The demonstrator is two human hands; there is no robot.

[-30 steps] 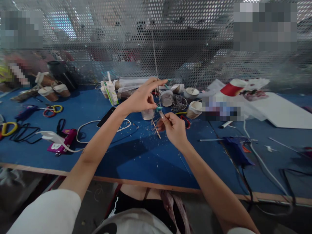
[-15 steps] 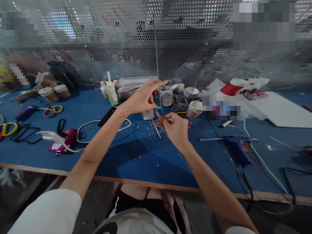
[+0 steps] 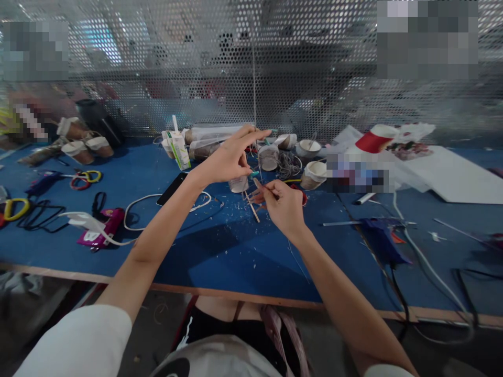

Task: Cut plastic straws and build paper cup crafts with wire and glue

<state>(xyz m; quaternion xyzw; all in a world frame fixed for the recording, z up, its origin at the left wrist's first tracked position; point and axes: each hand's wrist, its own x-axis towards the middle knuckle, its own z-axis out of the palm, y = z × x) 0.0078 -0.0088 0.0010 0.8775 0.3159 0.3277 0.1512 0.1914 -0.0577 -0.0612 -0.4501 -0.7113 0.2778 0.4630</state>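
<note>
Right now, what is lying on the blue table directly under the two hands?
Below the left hand and right hand, the blue table shows pale scattered shavings and thin wooden sticks. The small clear plastic cup is partly covered.

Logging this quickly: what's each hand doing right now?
Left hand: pinching a thin upright wire.
Right hand: closed on a small stick.

A blue-topped table with a pale wooden front edge fills the foreground. Behind it stands a perforated metal screen, bright daylight glowing through its upper left.
</note>
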